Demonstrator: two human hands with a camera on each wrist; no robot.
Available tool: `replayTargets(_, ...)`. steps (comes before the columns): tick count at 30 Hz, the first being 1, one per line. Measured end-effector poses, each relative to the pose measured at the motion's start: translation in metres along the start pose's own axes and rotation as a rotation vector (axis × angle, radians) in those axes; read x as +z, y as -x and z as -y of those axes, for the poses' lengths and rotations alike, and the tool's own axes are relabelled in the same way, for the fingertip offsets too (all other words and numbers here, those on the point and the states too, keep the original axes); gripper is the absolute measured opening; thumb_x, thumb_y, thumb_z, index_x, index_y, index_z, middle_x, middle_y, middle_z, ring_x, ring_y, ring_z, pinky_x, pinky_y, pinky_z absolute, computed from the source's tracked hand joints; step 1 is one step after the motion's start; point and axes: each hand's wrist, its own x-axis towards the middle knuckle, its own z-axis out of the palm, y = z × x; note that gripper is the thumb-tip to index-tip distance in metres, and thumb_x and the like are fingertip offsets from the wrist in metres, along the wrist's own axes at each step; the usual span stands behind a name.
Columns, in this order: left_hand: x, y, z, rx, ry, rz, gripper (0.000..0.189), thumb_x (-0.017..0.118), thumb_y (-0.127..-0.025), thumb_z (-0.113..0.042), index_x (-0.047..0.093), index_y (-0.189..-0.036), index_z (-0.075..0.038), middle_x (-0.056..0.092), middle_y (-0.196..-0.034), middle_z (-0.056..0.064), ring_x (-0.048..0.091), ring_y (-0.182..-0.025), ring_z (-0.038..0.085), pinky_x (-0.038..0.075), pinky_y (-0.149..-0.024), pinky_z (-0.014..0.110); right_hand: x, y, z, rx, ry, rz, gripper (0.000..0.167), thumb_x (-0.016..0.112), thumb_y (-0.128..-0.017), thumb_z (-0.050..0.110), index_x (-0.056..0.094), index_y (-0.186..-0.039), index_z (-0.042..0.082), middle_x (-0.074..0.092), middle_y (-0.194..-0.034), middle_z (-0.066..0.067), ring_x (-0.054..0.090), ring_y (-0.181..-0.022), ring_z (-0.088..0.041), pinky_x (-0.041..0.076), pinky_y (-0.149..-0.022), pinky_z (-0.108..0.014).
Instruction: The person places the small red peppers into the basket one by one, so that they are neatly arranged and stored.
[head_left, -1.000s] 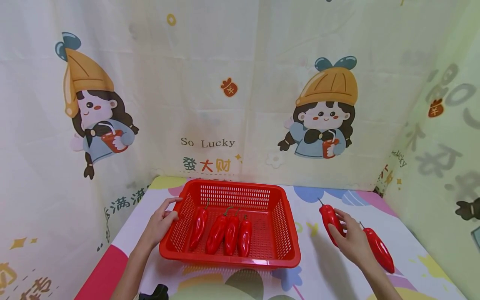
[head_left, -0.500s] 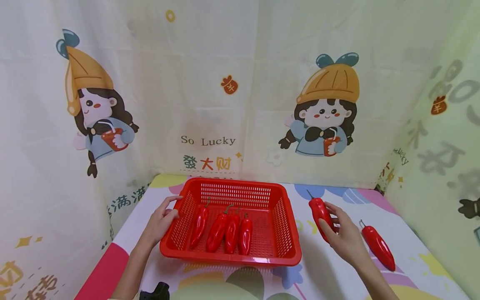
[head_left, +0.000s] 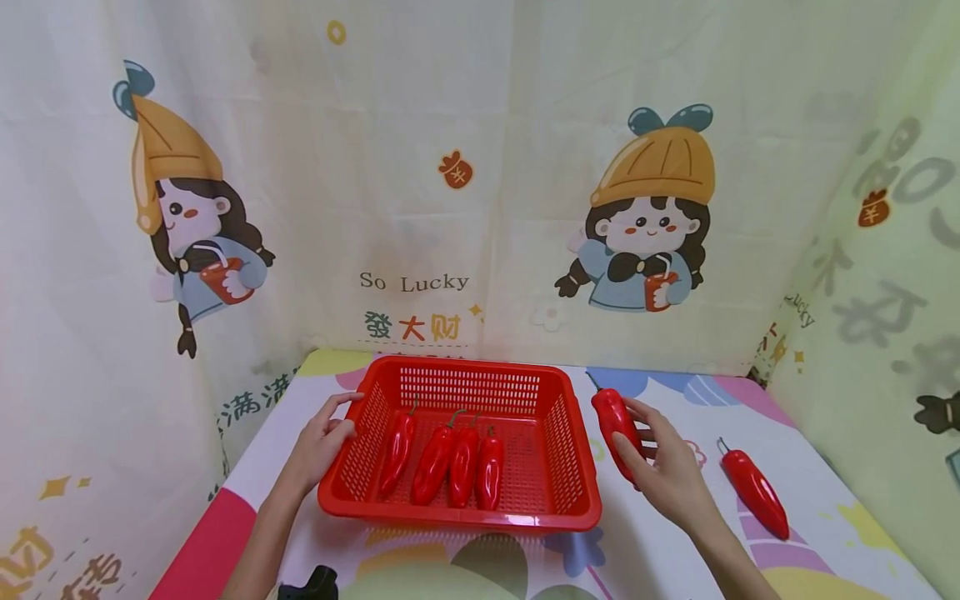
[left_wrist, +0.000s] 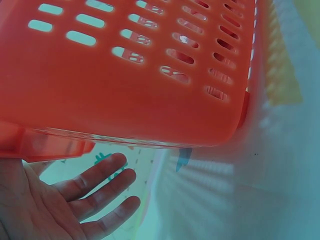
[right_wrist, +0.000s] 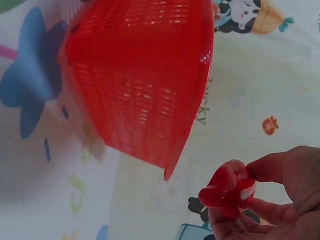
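Observation:
A red plastic basket (head_left: 483, 521) with slotted walls holds several glossy red chili peppers (head_left: 435, 467) with green stems, lying side by side on its left half. My left hand (head_left: 322, 450) touches the basket's left rim with thumb and index finger; in the left wrist view, its other fingers (left_wrist: 107, 200) extend loosely apart below the rim. Just outside the right wall, my right hand (head_left: 667, 471) grips another red chili pepper (head_left: 611, 417) between thumb and fingers, stem pointing up and away. The right wrist view shows that pepper (right_wrist: 230, 187) end-on, close to the basket corner.
One more red chili pepper (head_left: 756, 493) lies on the patterned tabletop (head_left: 802, 517) to the right of my right forearm. Printed cloth walls (head_left: 510, 208) rise behind the table and at both sides. A small black object (head_left: 307, 583) shows at the bottom edge.
My right hand has carried its chili pepper leftward, from near the pepper on the table to beside the basket's right wall. The left hand and basket stay where they were.

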Motion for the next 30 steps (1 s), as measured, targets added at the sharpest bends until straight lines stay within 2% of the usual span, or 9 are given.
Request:
replayTargets(5,0.000,0.001,-0.002,-0.002,0.002,-0.001,0.056,0.056,-0.096,-0.015,0.044,-0.150,-0.023,0.071,-0.104,0.018,0.070,-0.077,0.026,0.064,-0.070,0.038,0.006,-0.001,0.007,-0.008,-0.031,0.008,0.061,0.073,-0.094,0.018,0.048,-0.148,0.006,0.060,-0.135,-0.019,0.066,-0.106,-0.034,0.063,-0.077,-0.039)
replayTargets(11,0.000,0.002,-0.003,-0.010,-0.008,0.001,0.056,0.054,-0.096,-0.015,0.043,-0.150,-0.022,0.071,-0.099,0.018,0.069,-0.074,0.026,0.063,-0.068,0.035,0.015,-0.001,0.015,0.018,-0.078,0.029,0.063,0.074,-0.093,0.020,0.047,-0.149,0.008,0.060,-0.136,-0.018,0.067,-0.105,-0.031,0.064,-0.074,-0.036)
replayTargets(18,0.000,0.001,-0.004,0.003,-0.006,-0.005,0.056,0.055,-0.096,-0.015,0.044,-0.150,-0.022,0.071,-0.105,0.019,0.070,-0.077,0.026,0.063,-0.069,0.037,0.026,-0.004,0.023,0.028,-0.135,0.039,0.062,0.073,-0.094,0.019,0.047,-0.150,0.011,0.059,-0.138,-0.017,0.069,-0.101,-0.030,0.063,-0.067,-0.032)
replayTargets(26,0.000,0.002,-0.003,0.003,0.000,-0.001,0.057,0.055,-0.096,-0.014,0.043,-0.151,-0.022,0.071,-0.104,0.019,0.071,-0.076,0.027,0.064,-0.069,0.038,0.039,-0.006,0.029,0.006,-0.146,0.055,0.061,0.075,-0.093,0.020,0.050,-0.147,0.008,0.061,-0.136,-0.015,0.069,-0.099,-0.025,0.063,-0.074,-0.033)
replayTargets(30,0.000,0.002,-0.004,0.002,-0.005,-0.001,0.057,0.055,-0.096,-0.014,0.043,-0.151,-0.022,0.071,-0.102,0.019,0.070,-0.075,0.026,0.064,-0.069,0.037,0.045,-0.008,0.032,0.016,-0.151,0.076,0.060,0.076,-0.091,0.017,0.051,-0.145,0.007,0.061,-0.134,-0.014,0.069,-0.094,-0.024,0.063,-0.070,-0.032)
